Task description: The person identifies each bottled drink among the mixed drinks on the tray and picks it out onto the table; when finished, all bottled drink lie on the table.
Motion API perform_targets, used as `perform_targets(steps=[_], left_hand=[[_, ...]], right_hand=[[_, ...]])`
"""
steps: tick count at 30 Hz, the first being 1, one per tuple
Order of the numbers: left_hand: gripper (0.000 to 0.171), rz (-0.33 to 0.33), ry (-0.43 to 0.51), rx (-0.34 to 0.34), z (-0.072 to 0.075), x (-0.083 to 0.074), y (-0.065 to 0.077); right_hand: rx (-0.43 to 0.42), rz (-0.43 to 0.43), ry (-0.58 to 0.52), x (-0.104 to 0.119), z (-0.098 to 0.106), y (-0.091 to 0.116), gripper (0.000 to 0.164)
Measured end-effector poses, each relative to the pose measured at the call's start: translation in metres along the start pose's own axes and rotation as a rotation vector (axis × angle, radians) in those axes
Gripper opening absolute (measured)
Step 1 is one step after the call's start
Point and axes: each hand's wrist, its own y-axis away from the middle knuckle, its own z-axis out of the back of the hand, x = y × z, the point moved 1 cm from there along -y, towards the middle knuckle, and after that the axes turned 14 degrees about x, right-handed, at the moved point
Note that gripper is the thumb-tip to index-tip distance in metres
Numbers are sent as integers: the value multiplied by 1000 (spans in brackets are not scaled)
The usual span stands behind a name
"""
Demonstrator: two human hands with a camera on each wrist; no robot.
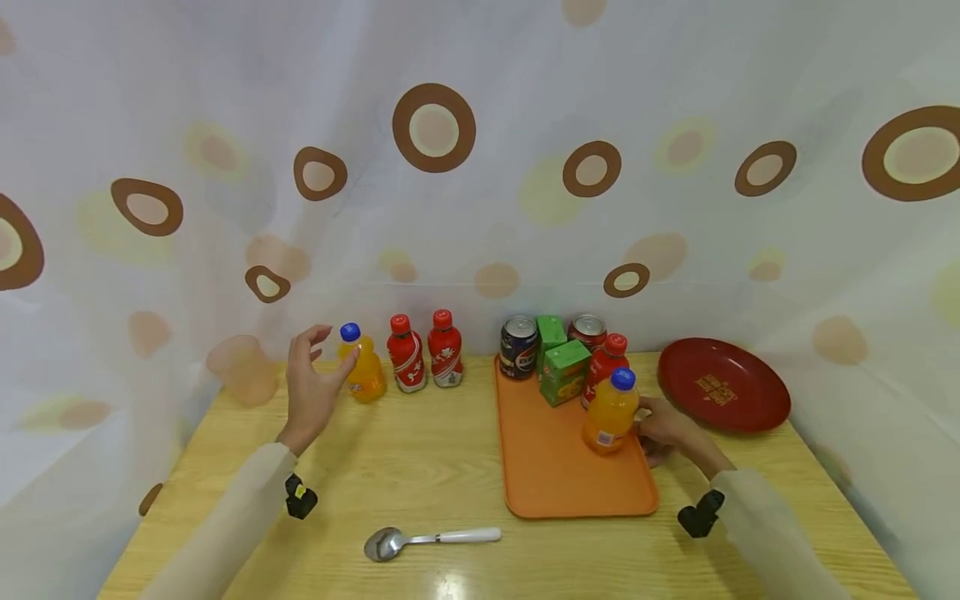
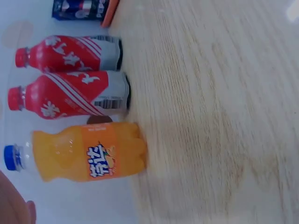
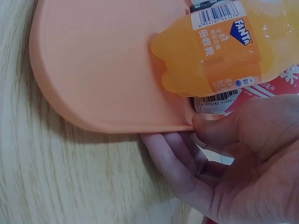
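My right hand (image 1: 663, 427) pinches the right rim of the orange tray (image 1: 555, 483), thumb on top and fingers beneath, as the right wrist view shows. On the tray, close to that hand, stands a bottle of orange soda (image 3: 219, 51) with a blue cap. Behind it are a red bottle (image 1: 602, 367), two green drink cartons (image 1: 564, 375), a dark blue can (image 1: 519, 348) and a dark red can (image 1: 587, 330). My left hand (image 1: 311, 392) is beside another orange soda bottle (image 2: 93, 151), thumb and fingers spread apart, holding nothing.
Two red bottles (image 1: 407, 357) stand right of the left orange soda. A pinkish translucent cup (image 1: 243, 371) is at the back left corner. The red plate (image 1: 723, 385) lies right of the tray, and a spoon (image 1: 435, 540) lies near the front. A patterned curtain (image 1: 495, 233) hangs behind the table.
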Motion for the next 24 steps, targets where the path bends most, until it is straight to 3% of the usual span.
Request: perform_targets(steps=[5,8,15,20,24], left_hand=[[38,-167,12,-102,-5,-25,5],[25,-268,45,-106,-14,-42,5],[14,-405,147,35,-46,-84,-1],[16,-417,164,121,-73,-103,-4],[18,-386,195,219,-98,-111,-3]], right_hand=[[0,-35,-44,1,-1,2,51],[-28,-16,-56,-2,-5,2,49],[-50,19,-131,-11,-7,7,44],[-24,-5,-230,-11,-8,11,44],[5,-30,-218,-9,-5,15,39]])
